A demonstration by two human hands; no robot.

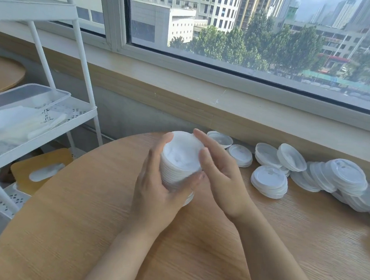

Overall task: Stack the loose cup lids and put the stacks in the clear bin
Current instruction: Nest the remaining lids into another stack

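A tall stack of white cup lids (pixel 181 159) is held above the round wooden table (pixel 107 234), tilted toward me. My left hand (pixel 159 182) grips its left side, thumb wrapped under the front. My right hand (pixel 219 172) lies against the stack's right side with fingers nearly straight. More white lids (pixel 270 182) lie in small piles and loose along the table's far right edge, under the window. The clear bin (pixel 25 102) sits on the middle shelf of a white cart at left, holding white lids.
The white metal cart (pixel 85 110) stands left of the table. A wooden stool (pixel 41 162) shows below it. The window ledge (pixel 227 112) runs behind the lids. Another wooden tabletop (pixel 0 74) is at far left.
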